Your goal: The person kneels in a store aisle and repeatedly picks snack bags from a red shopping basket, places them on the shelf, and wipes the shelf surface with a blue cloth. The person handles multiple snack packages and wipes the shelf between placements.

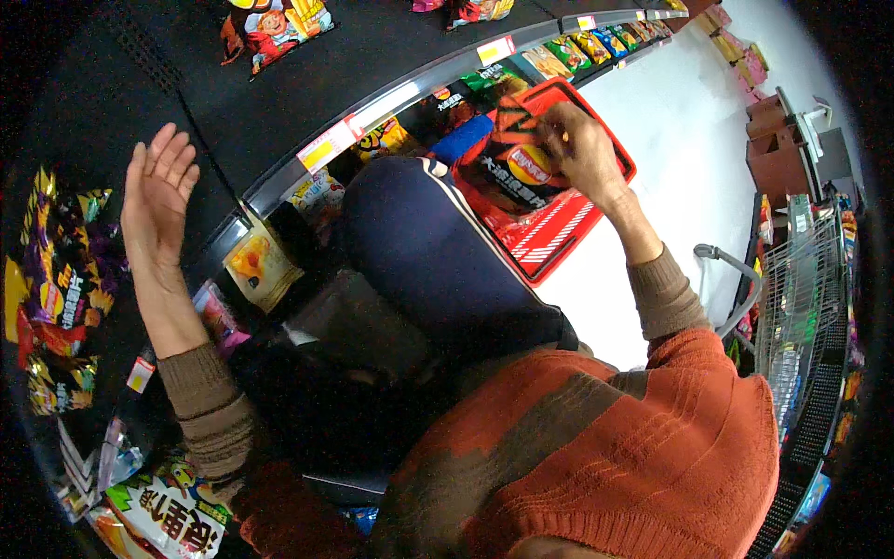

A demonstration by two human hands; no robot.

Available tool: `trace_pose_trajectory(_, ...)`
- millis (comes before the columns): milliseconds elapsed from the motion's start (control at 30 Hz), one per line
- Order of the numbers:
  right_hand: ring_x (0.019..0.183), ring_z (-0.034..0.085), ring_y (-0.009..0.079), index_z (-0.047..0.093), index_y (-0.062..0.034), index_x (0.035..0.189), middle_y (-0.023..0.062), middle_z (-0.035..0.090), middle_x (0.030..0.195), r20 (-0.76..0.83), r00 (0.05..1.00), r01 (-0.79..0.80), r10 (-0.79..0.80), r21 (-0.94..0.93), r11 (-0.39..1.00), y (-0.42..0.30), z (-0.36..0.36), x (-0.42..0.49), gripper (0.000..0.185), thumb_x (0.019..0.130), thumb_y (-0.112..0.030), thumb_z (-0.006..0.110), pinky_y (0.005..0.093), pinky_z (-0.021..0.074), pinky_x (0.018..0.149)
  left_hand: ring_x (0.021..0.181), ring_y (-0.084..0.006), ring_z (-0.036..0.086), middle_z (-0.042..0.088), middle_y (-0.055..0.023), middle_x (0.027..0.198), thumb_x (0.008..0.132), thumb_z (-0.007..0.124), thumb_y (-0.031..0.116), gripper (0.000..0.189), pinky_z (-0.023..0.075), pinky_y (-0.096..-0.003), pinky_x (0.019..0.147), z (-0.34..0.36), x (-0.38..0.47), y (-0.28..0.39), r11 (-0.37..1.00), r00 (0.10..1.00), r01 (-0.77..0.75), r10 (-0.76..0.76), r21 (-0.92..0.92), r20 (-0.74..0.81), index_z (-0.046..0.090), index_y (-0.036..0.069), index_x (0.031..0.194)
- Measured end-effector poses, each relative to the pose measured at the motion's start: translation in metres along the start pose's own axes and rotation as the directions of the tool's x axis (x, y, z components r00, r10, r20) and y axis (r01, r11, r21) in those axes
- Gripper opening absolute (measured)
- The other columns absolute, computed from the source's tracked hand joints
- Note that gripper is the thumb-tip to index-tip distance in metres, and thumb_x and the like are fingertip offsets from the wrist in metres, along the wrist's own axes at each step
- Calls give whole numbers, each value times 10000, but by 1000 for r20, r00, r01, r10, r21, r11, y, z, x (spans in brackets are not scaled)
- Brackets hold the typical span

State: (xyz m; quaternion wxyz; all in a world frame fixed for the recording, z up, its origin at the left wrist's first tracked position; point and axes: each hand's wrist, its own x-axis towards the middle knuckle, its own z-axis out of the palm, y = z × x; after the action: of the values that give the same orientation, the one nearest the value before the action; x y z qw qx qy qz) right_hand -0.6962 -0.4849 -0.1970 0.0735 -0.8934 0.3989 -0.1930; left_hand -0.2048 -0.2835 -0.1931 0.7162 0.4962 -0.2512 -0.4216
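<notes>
My right hand (583, 150) is closed on the top edge of a black and red Lay's chip bag (517, 175), which is over a red plastic shopping basket (618, 150). Inside the basket, a red bag shows below the Lay's bag, and something blue (461, 138) lies beside it. My left hand (159, 195) is raised with the palm up and fingers extended, over the black shelf (230, 91), and it holds nothing. Black and purple chip bags (63, 293) lie on the shelf to the left of it.
A shelf edge with price tags (328, 145) curves past my knee, with snack bags (380, 140) on a lower shelf. A colourful snack bag (279, 31) lies on the upper shelf. A metal shopping cart (796, 300) and brown boxes (779, 147) stand across the white floor.
</notes>
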Motion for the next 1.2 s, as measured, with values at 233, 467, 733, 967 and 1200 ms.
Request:
trace_pose_trajectory(233, 946, 655, 414, 583, -57, 1011, 209, 661, 1002, -68, 991, -113, 118, 79, 990, 34, 100, -49, 128, 923, -144, 616, 493, 530, 792, 1122, -185, 619, 657, -104, 1246, 1050, 495, 416, 509, 485, -316, 961, -10, 1, -32, 992, 985, 97, -84, 86, -149, 570, 21, 1361)
trace_pose_trajectory(467, 804, 680, 425, 615, -85, 1126, 202, 679, 934, -6, 990, -141, 141, 67, 988, 78, 184, -83, 334, 906, -331, 671, 511, 558, 668, 1087, -180, 641, 671, -110, 1233, 1035, 528, 417, 512, 501, -319, 944, 8, 1, -20, 998, 996, 61, -59, 22, -69, 573, 14, 1348)
trace_pose_trajectory(733, 945, 673, 366, 677, -58, 1098, 188, 697, 1038, 130, 982, -167, 137, 261, 951, 66, 185, -36, 214, 932, -190, 646, 443, 535, 809, 1021, -184, 650, 687, -83, 1147, 1030, 527, 432, 507, 520, -334, 891, -4, 3, -34, 991, 988, 125, -120, 48, -100, 591, 17, 1314)
trace_pose_trajectory(967, 1072, 613, 366, 641, -39, 1166, 176, 661, 1139, -291, 915, 370, -278, 336, 866, -72, 67, 153, 256, 925, -125, 649, 441, 484, 957, 1089, -219, 624, 659, -134, 1225, 1022, 521, 446, 524, 492, -368, 933, 5, -2, -37, 990, 979, 136, -127, 46, -161, 598, 10, 1302)
trace_pose_trajectory(1200, 1178, 559, 371, 559, -89, 1311, 161, 604, 1284, -438, 541, 714, -718, -211, 667, -180, 41, 329, 390, 925, -95, 611, 452, 446, 1036, 1019, -205, 650, 680, -124, 1149, 1013, 542, 431, 509, 521, -344, 882, 31, -4, -26, 997, 998, 38, -41, -64, -54, 612, -3, 1270)
